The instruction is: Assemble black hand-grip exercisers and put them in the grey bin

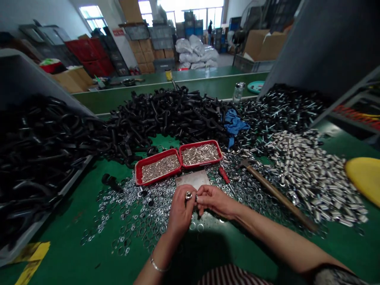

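My left hand (pixel 180 206) is closed around a small shiny metal cylinder (pixel 188 195), whose round end shows between thumb and fingers. My right hand (pixel 214 201) meets it with fingertips pinched at a small dark part, too hidden to name. Both hands are just in front of a flat metal plate (pixel 194 179). Behind the plate sit two red trays, the left tray (pixel 137 174) and the right tray (pixel 220 153), filled with small metal pins and bits. Loose metal rings (pixel 142 217) lie scattered around the hands.
A hammer (pixel 276 192) and a red screwdriver (pixel 224 175) lie to the right. Metal cylinders (pixel 314 174) are heaped beyond, beside a yellow dish (pixel 365 178). Black parts (pixel 175 114) pile up at the back and left. A blue cloth (pixel 235 123) and glass jar (pixel 238 93) stand behind.
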Available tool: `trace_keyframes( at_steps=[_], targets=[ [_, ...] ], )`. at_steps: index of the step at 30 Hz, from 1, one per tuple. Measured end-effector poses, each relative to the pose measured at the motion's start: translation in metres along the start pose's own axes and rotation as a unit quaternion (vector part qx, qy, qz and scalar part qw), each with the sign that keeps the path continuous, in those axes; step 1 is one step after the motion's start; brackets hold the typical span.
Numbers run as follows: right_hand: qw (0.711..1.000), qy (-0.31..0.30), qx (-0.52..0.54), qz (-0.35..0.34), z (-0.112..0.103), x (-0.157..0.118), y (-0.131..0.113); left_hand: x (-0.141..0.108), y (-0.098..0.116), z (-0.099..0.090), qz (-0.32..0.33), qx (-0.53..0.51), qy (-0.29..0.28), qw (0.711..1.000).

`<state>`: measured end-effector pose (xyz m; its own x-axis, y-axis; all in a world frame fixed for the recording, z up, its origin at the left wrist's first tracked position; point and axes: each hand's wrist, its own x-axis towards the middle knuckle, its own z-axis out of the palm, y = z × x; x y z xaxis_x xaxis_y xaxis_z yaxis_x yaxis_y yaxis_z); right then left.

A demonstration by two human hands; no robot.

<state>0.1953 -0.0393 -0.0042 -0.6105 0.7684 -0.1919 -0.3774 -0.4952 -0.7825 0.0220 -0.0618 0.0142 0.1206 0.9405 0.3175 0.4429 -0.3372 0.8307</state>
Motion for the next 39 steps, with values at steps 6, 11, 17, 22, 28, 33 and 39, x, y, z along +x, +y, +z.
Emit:
trace_keyframes(
  at_steps=[6, 11, 17, 22, 28, 33, 39],
  targets=[
    [0.983, -0.058, -0.124, 0.12, -0.005, -0.011, -0.003, 0.006, -0.007, -0.007, -0.048, -0.013, -0.083, 0.995],
    [0.655, 0.242, -0.712, -0.072, -0.086, -0.024, -0.081, 0.02, -0.01, -0.002, -0.239, -0.219, 0.09, 0.942],
    [0.53, 0.327, -0.78, -0.058, -0.189, -0.007, -0.166, 0.026, -0.004, 0.014, -0.269, -0.303, 0.077, 0.911],
    [0.546, 0.232, -0.805, -0.035, -0.212, 0.011, -0.179, 0.027, 0.002, 0.029, -0.283, -0.388, 0.052, 0.876],
    [0.559, 0.281, -0.774, -0.097, -0.192, 0.002, -0.175, 0.039, -0.014, 0.027, -0.304, -0.538, 0.12, 0.777],
    [0.869, 0.254, -0.373, -0.202, -0.076, 0.003, -0.109, 0.053, -0.017, 0.029, -0.287, -0.563, 0.125, 0.765],
    [0.926, 0.167, -0.262, -0.213, 0.011, 0.024, -0.048, 0.059, -0.016, 0.029, -0.268, -0.573, 0.12, 0.765]
  ],
)
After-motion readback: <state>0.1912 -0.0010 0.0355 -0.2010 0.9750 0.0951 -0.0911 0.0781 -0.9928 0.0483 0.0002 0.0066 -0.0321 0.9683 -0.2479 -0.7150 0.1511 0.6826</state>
